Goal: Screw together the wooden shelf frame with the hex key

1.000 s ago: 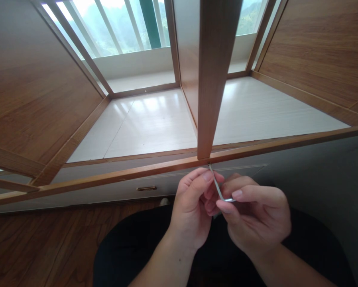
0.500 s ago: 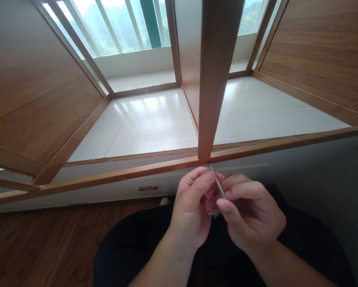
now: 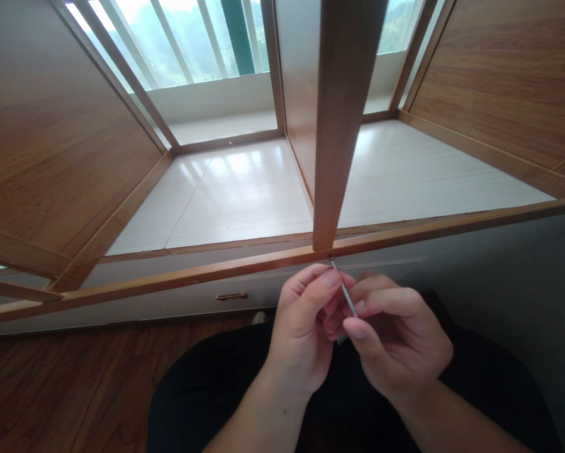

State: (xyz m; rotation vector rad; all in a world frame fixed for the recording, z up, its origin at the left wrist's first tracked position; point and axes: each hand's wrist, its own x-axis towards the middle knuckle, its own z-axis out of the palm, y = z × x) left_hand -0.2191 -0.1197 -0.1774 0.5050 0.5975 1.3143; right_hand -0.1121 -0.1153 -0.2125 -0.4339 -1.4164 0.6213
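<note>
A thin grey hex key [image 3: 347,294] slants between my two hands, its upper tip at a small bolt head [image 3: 331,257] on the front face of the wooden rail [image 3: 245,267]. The bolt sits just below the foot of the upright wooden post [image 3: 341,126]. My left hand [image 3: 306,321] pinches around the upper part of the key, close to the rail. At the key's lower end, the thumb and index finger of my right hand [image 3: 396,340] are closed on it. My curled fingers partly hide the key.
Pale boards [image 3: 235,201] lie inside the wooden frame, with wood panels [image 3: 41,126] standing at left and right. Below the rail is a white drawer front with a metal handle [image 3: 231,296]. My dark-clothed legs [image 3: 202,384] are close beneath my hands, above a wooden floor [image 3: 75,384].
My right fingertips and the lower end of the hex key have shifted very slightly right and down. My left hand and the upper tip stay in place.
</note>
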